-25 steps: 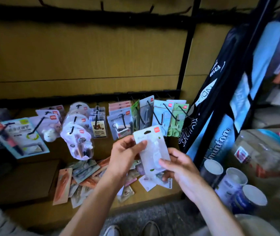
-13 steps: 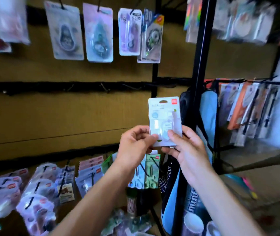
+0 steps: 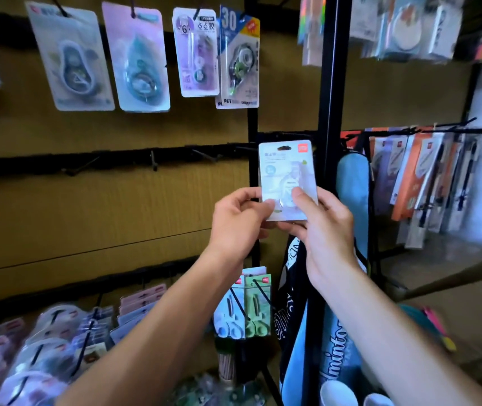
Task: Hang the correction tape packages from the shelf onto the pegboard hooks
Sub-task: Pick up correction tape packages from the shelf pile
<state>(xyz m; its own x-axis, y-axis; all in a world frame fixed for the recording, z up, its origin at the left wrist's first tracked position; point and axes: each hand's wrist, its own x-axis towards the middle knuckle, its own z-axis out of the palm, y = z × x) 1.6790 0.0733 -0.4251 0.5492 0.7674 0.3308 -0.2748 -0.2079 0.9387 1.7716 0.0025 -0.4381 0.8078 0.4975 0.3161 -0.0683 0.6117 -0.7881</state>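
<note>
Both hands hold one white correction tape package (image 3: 286,171) upright in front of the brown pegboard (image 3: 116,218). My left hand (image 3: 238,221) pinches its lower left edge; my right hand (image 3: 321,227) grips its lower right, thumb across the blister. The package's hang hole sits at its top, level with the middle black rail. Bare black hooks (image 3: 204,156) stick out of that rail, to the left of the package. Several other correction tape packages (image 3: 141,58) hang from the top rail.
A black upright post (image 3: 332,112) stands just right of the package, with a blue and black bag (image 3: 351,206) hung on it. Packaged goods (image 3: 58,341) hang on low hooks at bottom left. Pen packs (image 3: 421,177) hang on a rack at right.
Both hands lifted the package from over the low shelf up to the middle rail. My view swung upward, bringing the top row of hanging packages into sight.
</note>
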